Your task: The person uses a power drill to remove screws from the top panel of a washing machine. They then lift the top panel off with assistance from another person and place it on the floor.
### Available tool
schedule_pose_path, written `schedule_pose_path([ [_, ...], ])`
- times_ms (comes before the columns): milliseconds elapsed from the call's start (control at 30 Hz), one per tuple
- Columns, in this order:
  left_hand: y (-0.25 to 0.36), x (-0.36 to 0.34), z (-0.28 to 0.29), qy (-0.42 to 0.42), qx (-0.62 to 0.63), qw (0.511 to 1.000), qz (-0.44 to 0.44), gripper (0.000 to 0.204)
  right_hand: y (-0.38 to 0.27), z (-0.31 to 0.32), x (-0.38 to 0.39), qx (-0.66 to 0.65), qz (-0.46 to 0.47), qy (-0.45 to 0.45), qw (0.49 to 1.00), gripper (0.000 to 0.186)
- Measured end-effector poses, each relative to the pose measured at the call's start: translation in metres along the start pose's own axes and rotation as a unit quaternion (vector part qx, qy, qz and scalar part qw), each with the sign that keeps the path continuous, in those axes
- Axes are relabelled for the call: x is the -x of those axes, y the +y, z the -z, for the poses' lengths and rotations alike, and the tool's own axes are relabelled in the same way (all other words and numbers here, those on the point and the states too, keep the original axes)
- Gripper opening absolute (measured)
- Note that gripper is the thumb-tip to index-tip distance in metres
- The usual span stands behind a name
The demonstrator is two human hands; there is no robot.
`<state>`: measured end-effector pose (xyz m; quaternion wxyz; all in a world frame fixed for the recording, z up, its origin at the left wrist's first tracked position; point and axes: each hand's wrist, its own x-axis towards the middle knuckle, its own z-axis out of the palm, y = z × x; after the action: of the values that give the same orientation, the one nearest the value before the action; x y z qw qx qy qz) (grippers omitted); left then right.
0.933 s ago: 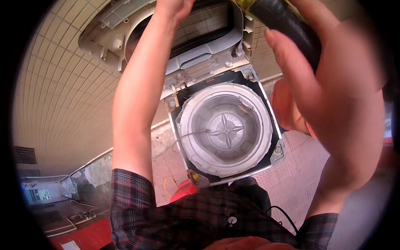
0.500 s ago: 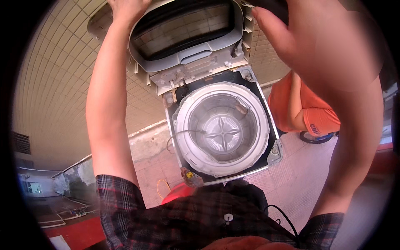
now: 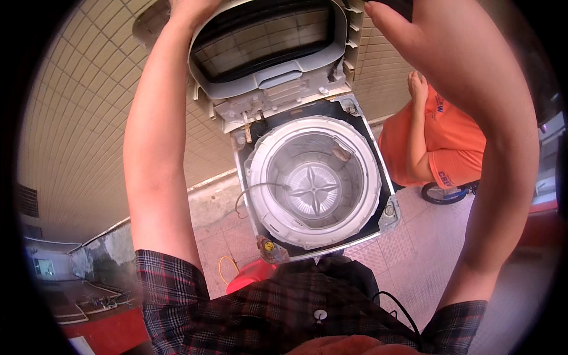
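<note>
A washing machine stands below me with its top cover [image 3: 272, 89] tipped up toward the wall, underside facing me. Both my arms reach up along its two sides. My left hand [image 3: 196, 8] grips the cover's upper left edge, its fingertips cut off by the frame. At the upper right edge my right hand [image 3: 414, 26] is on the cover, thumb along its rim and the other fingers out of view. Inside the uncovered cabinet a pale tub ring [image 3: 257, 207] surrounds the metal drum [image 3: 278, 177]. A thin grey hose [image 3: 254, 186] crosses the ring on the left.
Close by on the right is another person in an orange shirt [image 3: 452, 127], with a small wheel [image 3: 441, 194] below them. A tiled wall [image 3: 89, 118] rises behind the machine. By its near left corner sits a red object [image 3: 254, 275] with an orange cord [image 3: 222, 266].
My left hand and the cover's left side sit slightly further right in view. My right hand is a little higher. The other person's raised hand now shows.
</note>
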<state>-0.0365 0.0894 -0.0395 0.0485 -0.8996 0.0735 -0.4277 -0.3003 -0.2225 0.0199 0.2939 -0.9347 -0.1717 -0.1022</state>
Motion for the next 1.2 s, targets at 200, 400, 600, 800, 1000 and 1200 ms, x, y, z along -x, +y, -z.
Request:
schedule_pose_path([
  [200, 0.000, -0.001, -0.002, 0.003, 0.003, 1.000, 0.005, 0.075, -0.001, 0.001, -0.001, -0.004, -0.003, -0.002, 1.000, 0.045],
  [400, 0.007, 0.008, -0.029, 0.010, 0.038, 0.999, 0.007, 0.072, -0.003, -0.005, -0.007, 0.017, -0.017, -0.012, 1.000, 0.044],
  [600, -0.002, -0.003, 0.001, 0.017, 0.008, 1.000, -0.009, 0.071, -0.002, 0.004, -0.001, -0.019, 0.002, -0.005, 1.000, 0.043],
  [800, 0.004, 0.005, -0.023, 0.019, 0.035, 0.999, -0.004, 0.071, -0.003, -0.003, -0.006, 0.003, -0.010, -0.011, 1.000, 0.042],
  [1000, 0.001, 0.001, -0.008, 0.019, 0.017, 1.000, -0.008, 0.072, -0.005, 0.001, -0.001, -0.011, -0.003, -0.005, 1.000, 0.042],
  [1200, -0.006, 0.000, -0.002, 0.009, -0.001, 1.000, -0.004, 0.075, -0.011, 0.003, 0.000, -0.014, 0.001, 0.000, 1.000, 0.041],
])
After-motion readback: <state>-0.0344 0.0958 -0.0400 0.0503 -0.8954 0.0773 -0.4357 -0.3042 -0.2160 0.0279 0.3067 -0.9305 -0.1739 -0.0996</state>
